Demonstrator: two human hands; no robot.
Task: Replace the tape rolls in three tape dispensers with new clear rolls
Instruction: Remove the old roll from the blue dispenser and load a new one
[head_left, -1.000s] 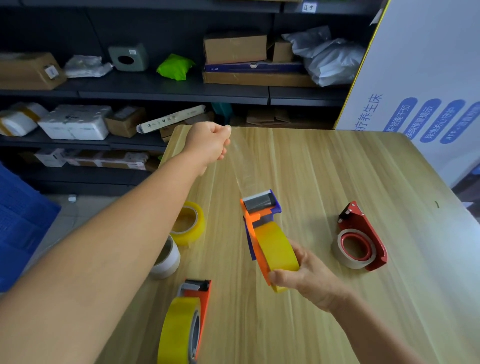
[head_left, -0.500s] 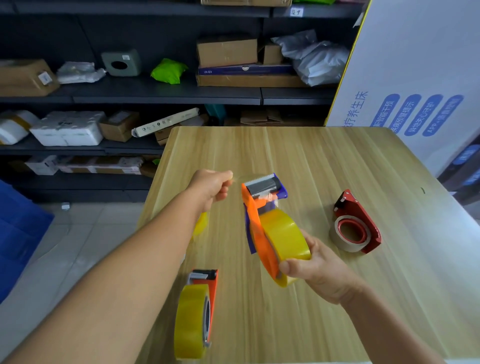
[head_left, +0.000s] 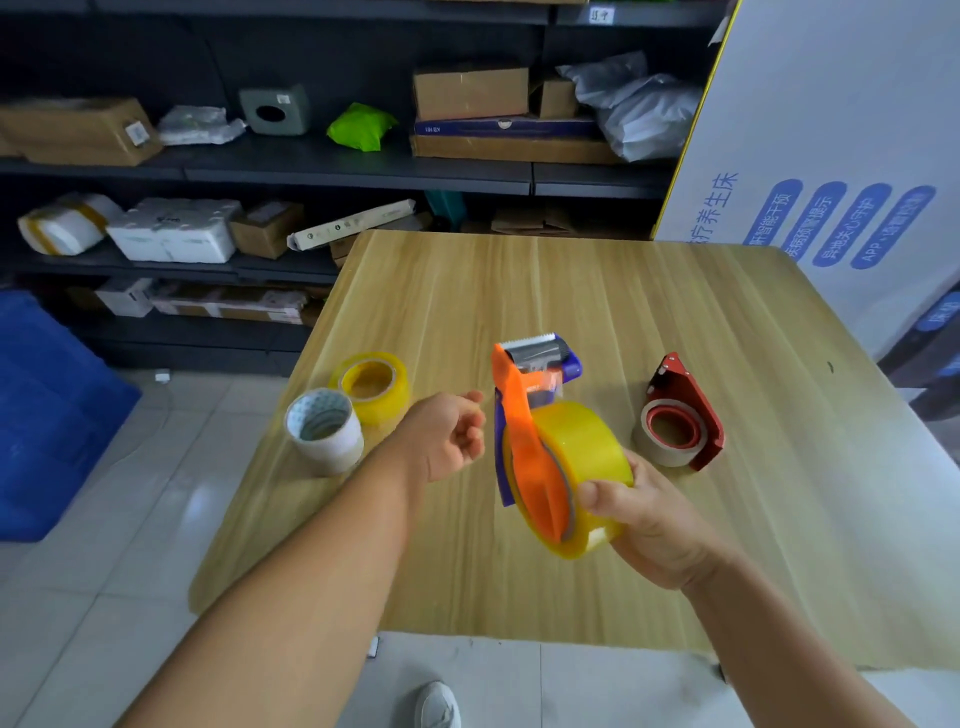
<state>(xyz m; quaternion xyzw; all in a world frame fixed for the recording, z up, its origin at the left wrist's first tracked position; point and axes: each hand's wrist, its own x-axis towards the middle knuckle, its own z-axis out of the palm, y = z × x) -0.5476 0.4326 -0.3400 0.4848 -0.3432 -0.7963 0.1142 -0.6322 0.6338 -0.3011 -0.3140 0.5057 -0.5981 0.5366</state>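
My right hand (head_left: 649, 525) grips the yellowish clear tape roll (head_left: 582, 457) mounted in an orange and blue dispenser (head_left: 522, 436), held above the wooden table (head_left: 649, 312) with its cutter end pointing away from me. Just left of the dispenser, my left hand (head_left: 447, 436) has curled fingers, thumb and forefinger pinched together; the clear tape end between them is too faint to make out. A red dispenser (head_left: 685, 410) with a red-cored roll lies on the table to the right. The other orange dispenser is hidden.
Two loose rolls stand near the table's left edge: a yellowish clear one (head_left: 371, 387) and a white one (head_left: 324, 431). Dark shelves (head_left: 311, 171) with boxes are behind the table, a white sign panel (head_left: 831, 156) at right and a blue crate (head_left: 47, 415) at left.
My left hand, which had pulled a strip of clear tape far out from the dispenser, has come back and down beside it. The head view has tilted downward.
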